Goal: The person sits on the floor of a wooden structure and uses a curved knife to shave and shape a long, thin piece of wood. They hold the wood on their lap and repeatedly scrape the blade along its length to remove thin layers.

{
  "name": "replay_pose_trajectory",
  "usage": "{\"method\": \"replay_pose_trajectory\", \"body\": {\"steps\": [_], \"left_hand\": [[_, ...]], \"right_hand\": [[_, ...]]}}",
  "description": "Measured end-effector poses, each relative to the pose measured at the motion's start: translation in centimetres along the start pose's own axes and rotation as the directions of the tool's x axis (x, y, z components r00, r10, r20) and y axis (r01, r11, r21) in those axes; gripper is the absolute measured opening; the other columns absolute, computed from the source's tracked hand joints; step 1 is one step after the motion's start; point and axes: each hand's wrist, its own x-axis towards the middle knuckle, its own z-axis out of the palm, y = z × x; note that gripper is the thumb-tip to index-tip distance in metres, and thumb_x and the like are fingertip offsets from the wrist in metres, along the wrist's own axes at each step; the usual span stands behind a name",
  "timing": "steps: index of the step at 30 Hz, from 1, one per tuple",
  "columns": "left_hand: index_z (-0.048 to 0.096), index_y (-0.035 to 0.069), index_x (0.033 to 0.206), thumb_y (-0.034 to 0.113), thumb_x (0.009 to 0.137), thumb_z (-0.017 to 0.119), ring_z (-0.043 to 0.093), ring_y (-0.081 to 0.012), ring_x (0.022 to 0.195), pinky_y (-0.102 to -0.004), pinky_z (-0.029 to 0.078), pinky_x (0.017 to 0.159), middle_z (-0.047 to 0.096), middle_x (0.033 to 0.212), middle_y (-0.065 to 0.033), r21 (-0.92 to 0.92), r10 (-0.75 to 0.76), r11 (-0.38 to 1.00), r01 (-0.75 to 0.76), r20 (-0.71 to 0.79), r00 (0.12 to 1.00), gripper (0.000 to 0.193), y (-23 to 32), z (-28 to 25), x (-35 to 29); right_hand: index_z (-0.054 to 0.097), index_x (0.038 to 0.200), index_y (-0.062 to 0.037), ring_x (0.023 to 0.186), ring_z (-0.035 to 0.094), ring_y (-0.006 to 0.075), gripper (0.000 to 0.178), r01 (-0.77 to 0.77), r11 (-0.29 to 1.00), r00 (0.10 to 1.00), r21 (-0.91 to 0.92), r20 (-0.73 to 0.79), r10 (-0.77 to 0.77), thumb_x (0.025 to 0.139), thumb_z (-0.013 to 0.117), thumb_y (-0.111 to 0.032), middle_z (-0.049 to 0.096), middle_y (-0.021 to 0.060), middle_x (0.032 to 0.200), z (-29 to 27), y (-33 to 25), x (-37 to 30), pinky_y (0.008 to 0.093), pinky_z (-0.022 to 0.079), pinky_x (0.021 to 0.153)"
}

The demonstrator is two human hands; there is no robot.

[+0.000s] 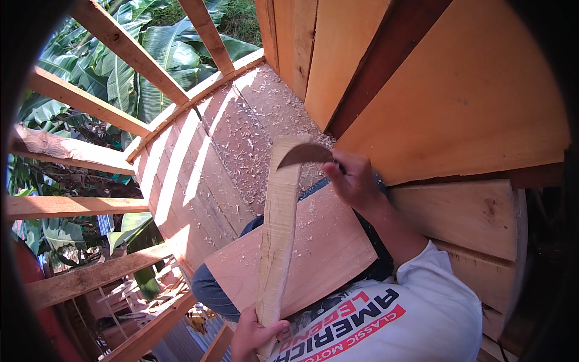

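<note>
A long, pale strip of wood runs away from me, its lower end gripped by my left hand close to my shirt. Across its far end lies the curved, sickle-shaped blade of a knife, point to the left. My right hand is closed around that knife's handle, which the fingers mostly hide. Whether the edge touches the wood cannot be made out. Under the strip, a flat reddish-brown board rests across my lap with a few shavings on it.
Wood shavings litter the plank floor ahead. Wooden railing bars line the left side, with large green leaves beyond. An orange-brown wooden wall rises at the right, above light planks beside my right arm.
</note>
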Motion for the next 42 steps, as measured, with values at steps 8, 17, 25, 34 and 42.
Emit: {"method": "replay_pose_trajectory", "body": {"steps": [8,17,25,34,42], "left_hand": [[0.056,-0.006,0.106,0.008,0.078,0.078,0.060,-0.0081,0.058,-0.0238,0.047,0.053,0.063,0.068,-0.0048,0.040,0.065,0.997,-0.065,0.011,0.998,0.038,-2.2,-0.1,-0.1],[0.048,-0.006,0.126,0.017,0.087,0.070,0.060,-0.0088,0.054,-0.0234,0.048,0.047,0.062,0.068,-0.0038,0.288,0.256,0.926,-0.242,-0.013,0.966,0.050,-0.6,0.9,-1.5],[0.044,-0.001,0.133,0.022,0.088,0.067,0.061,-0.0095,0.053,-0.0230,0.049,0.049,0.062,0.070,-0.0056,0.070,0.273,0.959,-0.275,0.034,0.961,0.055,-0.7,1.2,-4.0],[0.042,0.003,0.135,0.018,0.090,0.063,0.060,-0.0124,0.053,-0.0255,0.047,0.048,0.058,0.068,-0.0044,0.064,0.347,0.934,-0.351,0.065,0.935,0.051,-1.2,1.4,-5.2],[0.044,0.001,0.133,0.014,0.088,0.064,0.059,-0.0124,0.057,-0.0270,0.048,0.052,0.061,0.076,-0.0069,0.107,0.390,0.912,-0.396,0.077,0.918,0.051,-1.5,0.9,-2.8]], "right_hand": [[0.056,0.078,-0.0009,0.045,0.050,0.0198,0.042,-0.043,0.981,0.989,0.190,-0.132,0.069,0.097,0.053,-0.039,0.045,0.0093,0.054,-0.5,2.2,-0.4,0.0333,0.037,0.044],[0.051,0.067,-0.0016,0.049,0.050,0.0264,0.061,0.045,0.998,0.997,0.040,0.062,-0.047,0.096,0.043,-0.056,0.042,0.0102,0.055,1.3,-0.2,-0.9,0.0353,0.034,0.047],[0.051,0.067,-0.0018,0.045,0.043,0.0183,0.058,0.048,0.998,0.999,-0.042,0.020,-0.048,0.098,0.044,-0.050,0.041,0.0051,0.055,1.6,0.0,-0.5,0.0334,0.031,0.044],[0.045,0.069,-0.0049,0.051,0.033,0.0088,0.052,0.417,0.909,0.909,-0.004,0.020,-0.417,0.101,0.042,-0.046,0.031,-0.0044,0.060,2.3,0.6,-2.3,0.0262,0.027,0.047],[0.044,0.069,-0.0039,0.050,0.036,0.0110,0.051,0.350,0.937,0.936,0.007,0.042,-0.350,0.100,0.044,-0.044,0.037,-0.0004,0.061,2.3,-0.7,-2.0,0.0280,0.029,0.046]]}}
